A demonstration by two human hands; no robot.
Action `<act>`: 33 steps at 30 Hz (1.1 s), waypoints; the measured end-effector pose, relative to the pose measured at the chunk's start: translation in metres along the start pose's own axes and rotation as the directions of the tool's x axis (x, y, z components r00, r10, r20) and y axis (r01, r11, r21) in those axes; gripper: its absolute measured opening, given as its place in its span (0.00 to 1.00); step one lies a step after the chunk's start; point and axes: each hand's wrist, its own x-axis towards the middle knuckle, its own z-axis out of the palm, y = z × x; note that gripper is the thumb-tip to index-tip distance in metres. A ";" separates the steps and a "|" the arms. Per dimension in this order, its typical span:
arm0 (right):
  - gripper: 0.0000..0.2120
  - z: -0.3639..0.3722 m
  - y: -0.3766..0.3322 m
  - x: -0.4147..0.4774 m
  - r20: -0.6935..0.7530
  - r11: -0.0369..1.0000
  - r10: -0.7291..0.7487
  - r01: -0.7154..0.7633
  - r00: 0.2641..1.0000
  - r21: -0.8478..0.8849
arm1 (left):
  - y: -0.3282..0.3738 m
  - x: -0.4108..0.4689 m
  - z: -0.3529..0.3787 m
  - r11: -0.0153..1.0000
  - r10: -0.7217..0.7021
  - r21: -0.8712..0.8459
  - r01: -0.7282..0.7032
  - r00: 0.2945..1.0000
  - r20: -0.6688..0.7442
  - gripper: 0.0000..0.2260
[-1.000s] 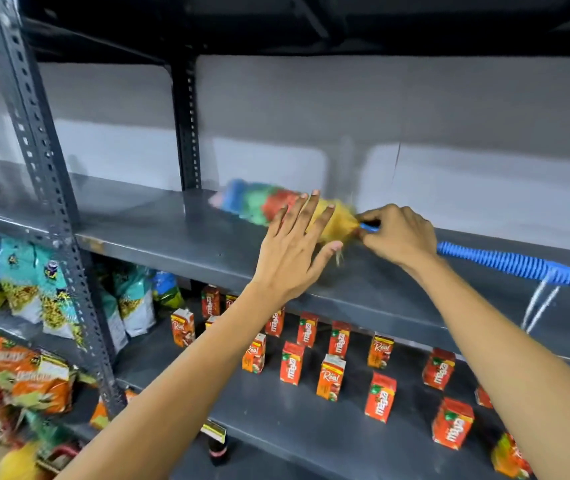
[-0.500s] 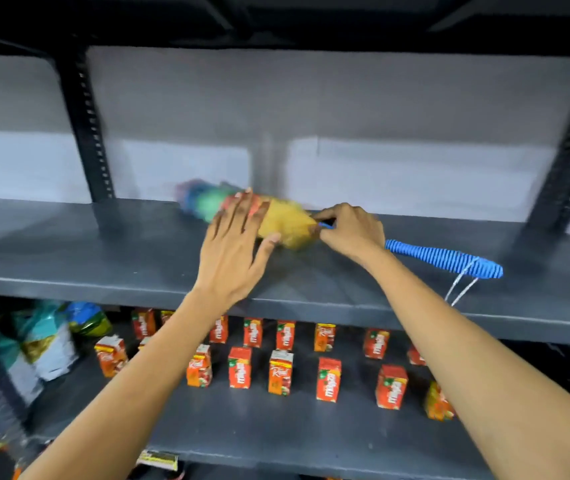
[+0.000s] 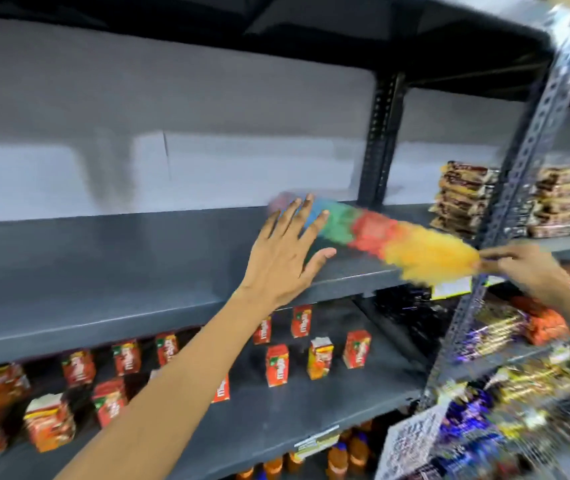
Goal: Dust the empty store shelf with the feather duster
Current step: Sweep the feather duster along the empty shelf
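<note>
Grey metal store shelf (image 3: 110, 271) runs across frame, bare. At its 3 o'clock end lies the rainbow feather duster (image 3: 380, 233); right hand (image 3: 525, 271) pinches its yellow end, left hand (image 3: 287, 251) spread flat at 9 o'clock of it. Juice cartons (image 3: 276, 365) stand below.

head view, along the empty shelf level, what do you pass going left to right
bare grey metal shelf → open left hand → rainbow feather duster → right hand gripping its base → stacked brown snack packets
</note>
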 end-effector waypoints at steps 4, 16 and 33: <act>0.15 0.002 -0.002 -0.006 -0.264 0.963 0.114 -0.172 0.958 -0.208 | -0.004 -0.003 0.008 0.999 -0.031 0.031 0.029 0.996 0.085 0.29; 0.14 0.045 -0.064 0.018 0.006 0.998 -0.061 0.061 0.998 -0.002 | -0.048 -0.037 -0.015 0.982 -0.145 0.136 0.130 0.984 0.107 0.30; 0.11 0.117 -0.186 -0.029 0.369 0.737 -0.662 0.477 0.653 0.479 | -0.084 -0.059 -0.057 0.965 -0.112 0.245 0.096 0.992 0.052 0.31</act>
